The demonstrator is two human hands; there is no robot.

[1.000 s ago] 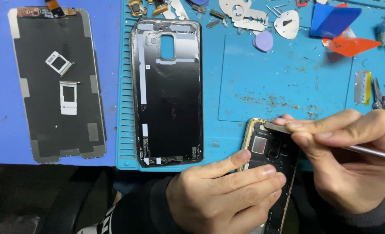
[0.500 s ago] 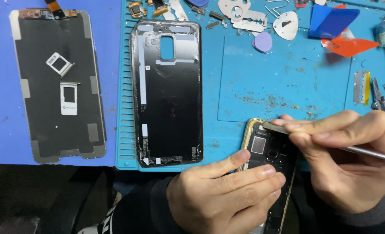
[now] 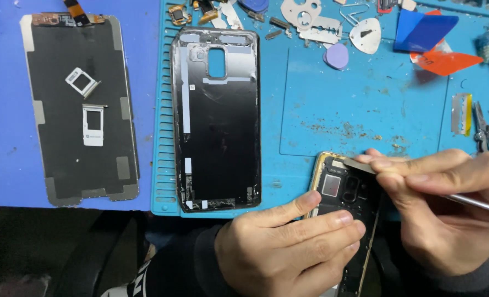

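Hands barely shift from a moment ago: left hand (image 3: 288,247) still grips the opened phone (image 3: 346,209), right hand (image 3: 448,209) still pinches the metal tool (image 3: 365,165) at its top edge.

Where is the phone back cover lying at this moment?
In the head view, the back cover lies inside-up on the left part of the blue mat, right of the screen panel and above the left hand.
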